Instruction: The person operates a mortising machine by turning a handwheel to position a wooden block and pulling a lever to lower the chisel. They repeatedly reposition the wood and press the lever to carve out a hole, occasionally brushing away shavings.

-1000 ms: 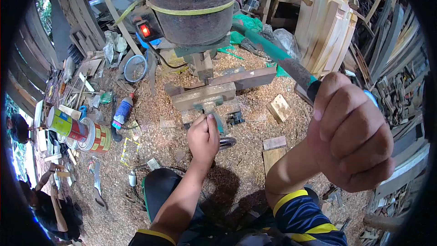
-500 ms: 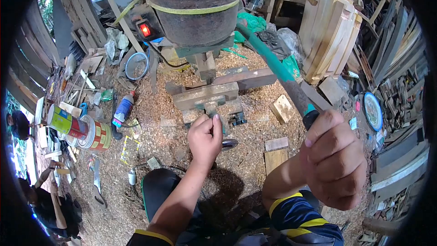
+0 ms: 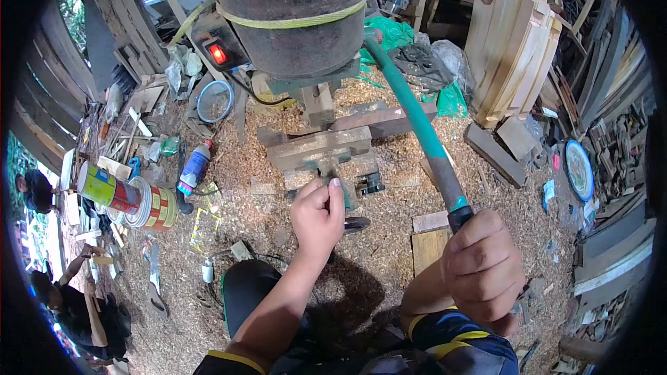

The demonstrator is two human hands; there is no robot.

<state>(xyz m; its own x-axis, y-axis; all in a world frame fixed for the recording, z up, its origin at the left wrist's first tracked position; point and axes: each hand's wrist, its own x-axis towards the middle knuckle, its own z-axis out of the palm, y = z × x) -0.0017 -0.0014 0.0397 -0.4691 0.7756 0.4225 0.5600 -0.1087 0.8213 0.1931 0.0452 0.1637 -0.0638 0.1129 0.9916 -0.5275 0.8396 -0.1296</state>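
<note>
My right hand (image 3: 484, 264) is closed round the dark grip of a long green lever (image 3: 410, 101), which slants up to the machine beside its dark drum-shaped housing (image 3: 292, 17). Below the housing, a wooden block (image 3: 319, 149) lies across the machine's base. My left hand (image 3: 317, 217) is closed in a pinch at the near side of that block, thumb on top. What its fingers grip is hidden. Just right of this hand sit a small black knob (image 3: 372, 182) and part of a dark round wheel (image 3: 356, 225).
A red-lit switch (image 3: 218, 53) is on the machine's left. Stacked paint buckets (image 3: 154, 207), a blue spray bottle (image 3: 194, 165) and a knife-like blade (image 3: 154, 271) lie left. Cut boards (image 3: 514, 42) stand back right. Another person (image 3: 80, 309) is at far left. Shavings cover the floor.
My right hand has moved left and down with the lever's grip, and the lever now stands steeper in view. My left hand keeps its place at the block. The view has shifted slightly.
</note>
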